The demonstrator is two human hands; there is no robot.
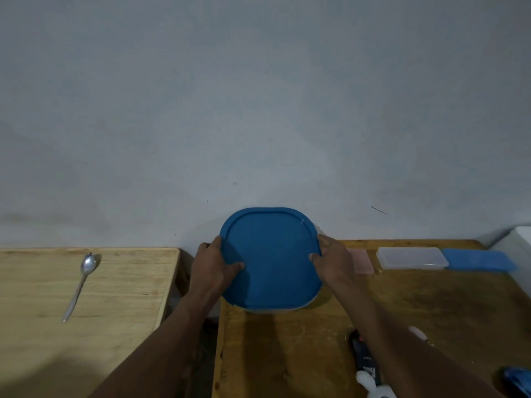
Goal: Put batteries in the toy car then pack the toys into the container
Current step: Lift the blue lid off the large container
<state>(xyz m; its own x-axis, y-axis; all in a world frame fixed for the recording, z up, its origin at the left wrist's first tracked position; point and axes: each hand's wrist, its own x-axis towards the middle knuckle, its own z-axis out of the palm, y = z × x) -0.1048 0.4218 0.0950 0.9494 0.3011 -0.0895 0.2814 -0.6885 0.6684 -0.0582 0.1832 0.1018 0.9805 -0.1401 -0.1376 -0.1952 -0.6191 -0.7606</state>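
gripping the blue lid at its two sides, the left hand and right hand each lay a thumb on the top face and curl the fingers round the rim. the lid sits on the container, at the far edge of the right table, close to the wall. the toys lie outside it: a blue item, probably the toy car, at the near right corner, and a dark toy beside the right forearm. judged step: removing the lid. next move: lift it evenly, then set it aside clear of the toys.
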